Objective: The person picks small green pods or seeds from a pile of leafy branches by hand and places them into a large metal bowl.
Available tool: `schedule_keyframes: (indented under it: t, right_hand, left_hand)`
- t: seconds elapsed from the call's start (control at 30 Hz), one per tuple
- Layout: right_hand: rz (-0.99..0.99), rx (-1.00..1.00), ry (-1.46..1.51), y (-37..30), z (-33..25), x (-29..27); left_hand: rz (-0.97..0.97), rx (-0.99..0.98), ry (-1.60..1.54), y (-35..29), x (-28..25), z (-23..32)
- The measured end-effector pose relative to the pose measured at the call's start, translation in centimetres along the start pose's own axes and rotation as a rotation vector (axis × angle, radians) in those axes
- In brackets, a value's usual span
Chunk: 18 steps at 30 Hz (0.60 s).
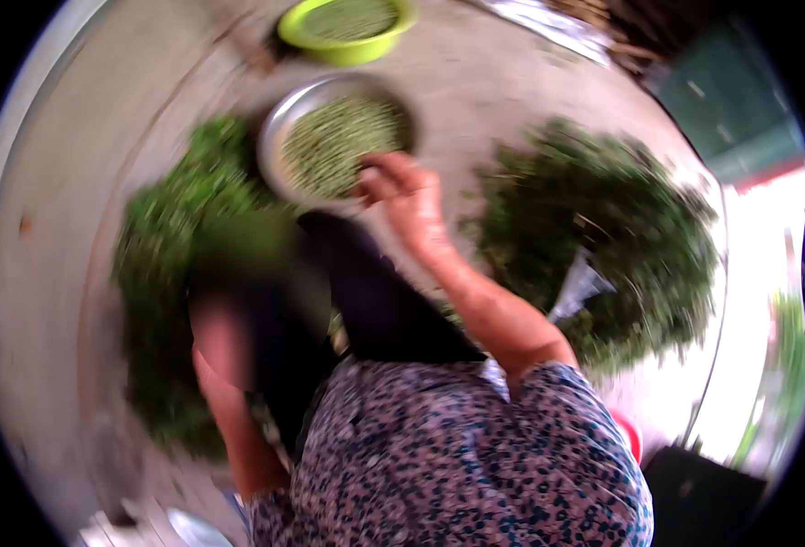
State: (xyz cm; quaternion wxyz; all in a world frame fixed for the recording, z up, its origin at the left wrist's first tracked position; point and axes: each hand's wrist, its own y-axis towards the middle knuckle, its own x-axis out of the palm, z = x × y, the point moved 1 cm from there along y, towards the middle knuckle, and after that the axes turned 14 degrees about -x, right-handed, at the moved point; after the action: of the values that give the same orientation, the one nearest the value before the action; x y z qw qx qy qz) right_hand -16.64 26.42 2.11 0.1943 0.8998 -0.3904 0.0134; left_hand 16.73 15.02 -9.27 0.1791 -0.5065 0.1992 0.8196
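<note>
My right hand (404,190) reaches to the near right rim of a round metal bowl (273,162), its fingers bent together in a pinch. Anything between those fingertips is too blurred to make out. Many small green pieces, like pods or beans, fill much of the bowl as a heap (338,137). My left hand (223,342) is by my left knee, beside a heap of leafy green plants (161,242). Blur smears its fingers, and a soft green patch (252,242) lies just beyond it, so I cannot see what it holds.
A yellow-green basin (352,53) with more green pieces stands beyond the bowl. To my right lies another large leafy heap (594,210), with a pale scrap (582,287) on it. Part of something red (628,436) shows behind my right side, near a dark flat object (703,492).
</note>
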Motion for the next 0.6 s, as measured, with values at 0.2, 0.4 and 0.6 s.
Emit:
schedule_keyframes:
  t: [0.2, 0.4, 0.6]
  right_hand:
    - [-0.091, -0.133, -0.259, -1.5, 0.0, 2.5]
    - [-0.131, -0.18, -0.347, -1.7, 0.7, 3.6]
    - [-0.143, -0.217, -0.547, -1.6, -0.3, 2.1]
  left_hand:
    - [-0.159, -1.063, -1.42, -5.4, 2.7, -4.2]
    - [-0.134, -1.464, -1.324, -16.6, 8.7, -7.7]
    - [-0.01, -1.644, -1.402, -20.6, 11.1, -7.3]
